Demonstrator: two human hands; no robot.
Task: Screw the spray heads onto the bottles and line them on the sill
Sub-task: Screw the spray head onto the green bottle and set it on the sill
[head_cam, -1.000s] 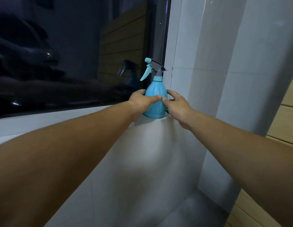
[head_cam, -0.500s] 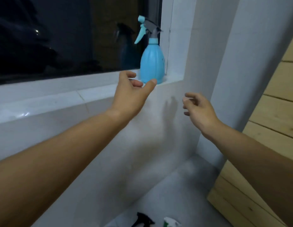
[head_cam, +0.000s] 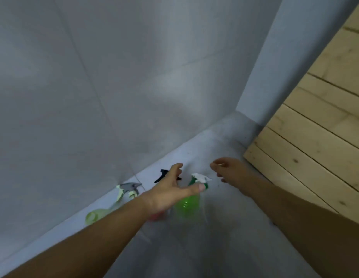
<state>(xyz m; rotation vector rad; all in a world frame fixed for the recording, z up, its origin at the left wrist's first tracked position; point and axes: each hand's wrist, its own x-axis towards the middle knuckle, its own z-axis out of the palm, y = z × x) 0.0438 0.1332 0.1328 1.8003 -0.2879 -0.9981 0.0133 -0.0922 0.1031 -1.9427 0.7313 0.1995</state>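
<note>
We reach down with our left hand [head_cam: 168,194] spread wide and empty above the green spray bottle [head_cam: 187,206], our right hand [head_cam: 229,169] loosely open just beyond it, ready to steady the white spray head [head_cam: 200,177].

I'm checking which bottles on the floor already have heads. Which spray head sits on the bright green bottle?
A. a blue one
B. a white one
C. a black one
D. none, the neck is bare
B: the bright green bottle carries a white spray head at its top, just beyond the thumb of the left hand; the black spray head lies apart, nearer the wall.
</note>
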